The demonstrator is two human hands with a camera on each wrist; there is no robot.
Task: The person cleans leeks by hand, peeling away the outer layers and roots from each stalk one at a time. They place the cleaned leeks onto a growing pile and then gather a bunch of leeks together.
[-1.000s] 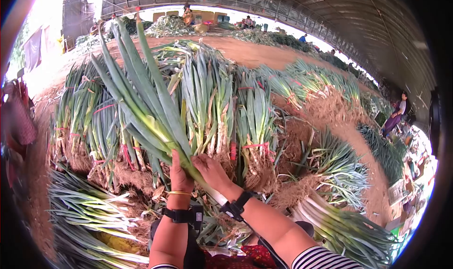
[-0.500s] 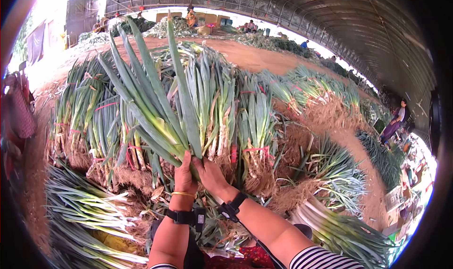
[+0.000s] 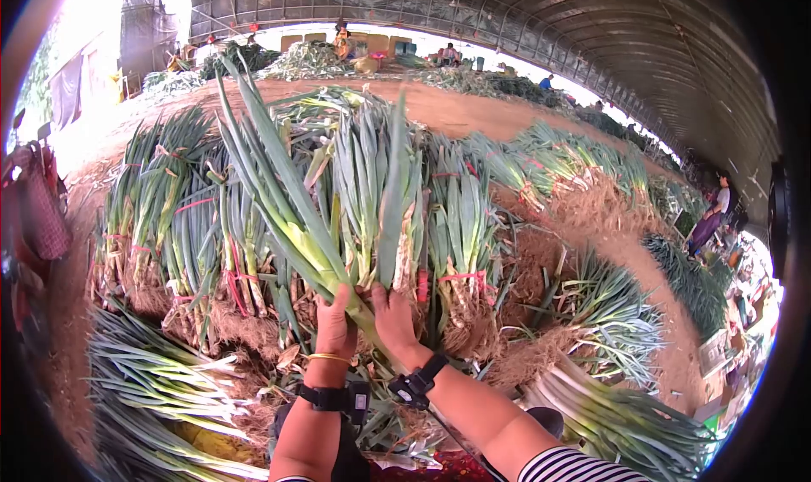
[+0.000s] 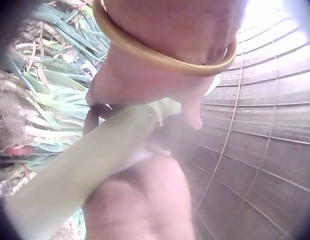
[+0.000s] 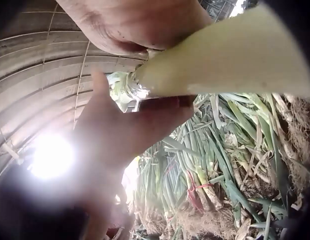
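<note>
Upright in front of me in the head view stands a large green onion (image 3: 291, 228), its long leaves fanning up and to the left. My left hand (image 3: 336, 326) grips it where the leaves meet the pale stalk. Right beside it, my right hand (image 3: 395, 321) pinches one outer leaf (image 3: 394, 186) at its base, and that leaf stands apart from the others. The thick pale shank (image 4: 70, 175) runs between both hands in the left wrist view. In the right wrist view the shank (image 5: 220, 62) passes under a palm; the fingertips there are partly hidden.
Bundles of green onions (image 3: 460, 220) tied with red bands stand in a row ahead, roots down. Loose green onions (image 3: 160, 372) lie at the left, and another pile (image 3: 617, 406) lies at the right. People (image 3: 714, 212) sit farther off under the curved roof.
The outer leaf has swung right, away from the other leaves, as my right hand moved right with it. The green onion and my left hand have shifted slightly right and down.
</note>
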